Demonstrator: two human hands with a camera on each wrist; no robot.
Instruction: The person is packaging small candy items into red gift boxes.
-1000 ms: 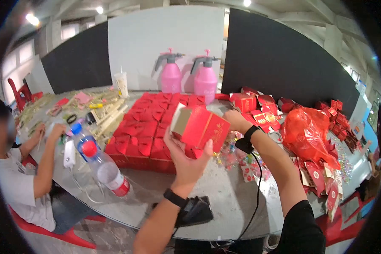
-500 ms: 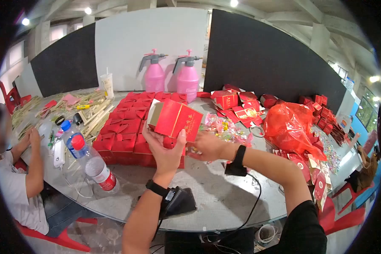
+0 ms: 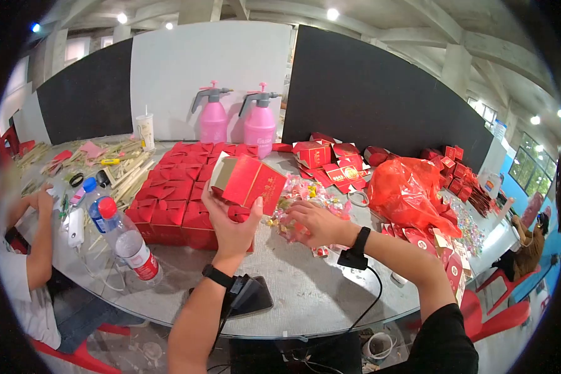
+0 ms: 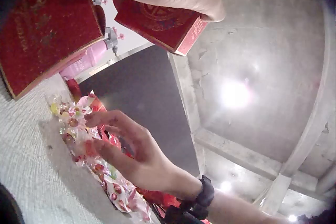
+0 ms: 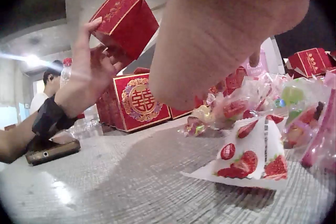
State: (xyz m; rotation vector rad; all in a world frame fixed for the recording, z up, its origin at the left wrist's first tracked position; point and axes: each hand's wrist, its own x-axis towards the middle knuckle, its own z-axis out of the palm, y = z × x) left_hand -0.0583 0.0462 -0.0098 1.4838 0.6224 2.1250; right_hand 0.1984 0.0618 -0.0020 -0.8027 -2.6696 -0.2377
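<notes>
My left hand (image 3: 234, 227) grips a small red cardboard box (image 3: 250, 182) with gold print, tilted in the air, its pale inside showing at one end. The thumb presses on the printed side. To the right, my right hand (image 3: 320, 224) reaches into a pile of wrapped candies (image 3: 305, 192), its fingers loosely bent over them. In the left wrist view the fingertips (image 4: 92, 121) are at the clear wrappers. A white packet (image 5: 244, 163) with strawberry pictures lies in front of the pile. Behind the held box, closed red boxes (image 3: 168, 202) stand in rows.
Two pink spray bottles (image 3: 258, 128) stand at the back. Plastic bottles (image 3: 137, 252), a black phone (image 3: 252, 298) and a white power bank (image 3: 75, 227) lie or stand leftward. A red plastic bag (image 3: 405, 193) and flat red cartons (image 3: 346, 174) occupy the right. Another person (image 3: 31, 293) sits left.
My right hand has come from the red cartons at the back right toward me, down to the candies. The left hand keeps hold of the box, and the head view has turned right.
</notes>
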